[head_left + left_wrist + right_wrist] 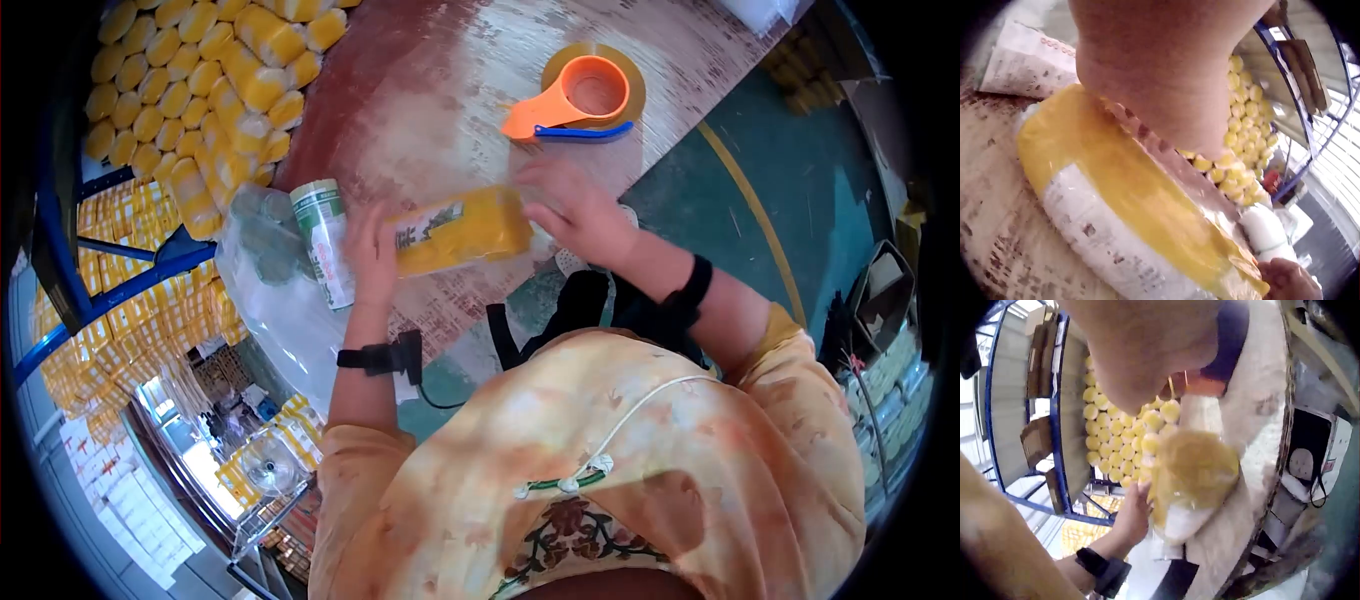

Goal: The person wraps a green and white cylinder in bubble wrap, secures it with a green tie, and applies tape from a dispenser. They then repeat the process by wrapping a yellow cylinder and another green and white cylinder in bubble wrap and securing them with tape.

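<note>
Over the worn table (425,120), between the hands, sits the yellow package (480,235), likely light, slightly soft and slippery (it shines), best taken by both ends. The left hand (371,255) touches one end, its curl unclear; the right hand (583,210), loosely spread, holds nothing beside the other.

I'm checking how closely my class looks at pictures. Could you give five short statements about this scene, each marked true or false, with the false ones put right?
1. The yellow pack is between the left hand and the right hand. True.
2. The green-and-white cylinder is beside the right hand. False: the green-and-white cylinder is beside the left hand.
3. The orange dispenser lies on the table. True.
4. Both wrists are bare. False: each wears a black strap.
5. Piled packs show at the head view's upper left. True.
</note>
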{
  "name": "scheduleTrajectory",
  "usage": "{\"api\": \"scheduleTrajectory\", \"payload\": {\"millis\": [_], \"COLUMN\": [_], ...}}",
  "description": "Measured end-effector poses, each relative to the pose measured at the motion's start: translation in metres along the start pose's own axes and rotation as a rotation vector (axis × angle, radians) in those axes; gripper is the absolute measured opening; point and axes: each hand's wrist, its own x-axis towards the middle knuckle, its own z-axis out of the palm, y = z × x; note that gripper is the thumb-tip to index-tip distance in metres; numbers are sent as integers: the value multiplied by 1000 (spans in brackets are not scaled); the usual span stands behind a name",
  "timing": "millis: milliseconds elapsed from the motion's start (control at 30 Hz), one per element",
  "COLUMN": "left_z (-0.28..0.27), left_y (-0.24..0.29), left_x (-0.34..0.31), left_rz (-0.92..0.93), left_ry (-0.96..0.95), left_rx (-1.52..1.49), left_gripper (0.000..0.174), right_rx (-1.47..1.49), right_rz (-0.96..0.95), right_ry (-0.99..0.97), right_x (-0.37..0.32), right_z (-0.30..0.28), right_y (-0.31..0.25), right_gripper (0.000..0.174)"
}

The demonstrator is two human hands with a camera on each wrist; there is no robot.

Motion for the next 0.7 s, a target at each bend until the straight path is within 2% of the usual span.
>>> {"api": "scheduleTrajectory", "payload": {"millis": [100, 200, 300, 433, 500, 533, 600, 633, 700], "left_z": [23, 30, 36, 40, 29, 25, 23, 24, 27], "left_y": [-57, -25, -42, -49, -43, -43, -55, -62, -70], "left_x": [-22, -32, -46, -49, -49, -50, -48, -47, -47], "left_rz": [-419, -890, -738, -540, -554, -552, -608, -633, -430], "left_ry": [205, 409, 332, 312, 250, 221, 273, 295, 230], "left_rx": [-94, -1178, -1005, -929, -1208, -1348, -1408, -1441, -1269], "left_gripper": [39, 43, 49, 53, 54, 55, 57, 59, 54], "right_rx": [-194, -497, -739, -849, -844, -765, -609, -630, -667], "right_rz": [-87, -249, -252, -191, -172, -205, -261, -269, -291], "right_ry": [-135, -285, -536, -637, -676, -683, -693, -626, -498], "right_x": [9, 16, 30, 50, 58, 63, 73, 73, 71], "right_z": [44, 67, 88, 123, 136, 136, 122, 109, 77], "right_y": [-4, -22, -45, -67, -75, -72, -61, -62, -68], "right_gripper": [43, 49, 59, 67, 71, 72, 74, 77, 82]}}
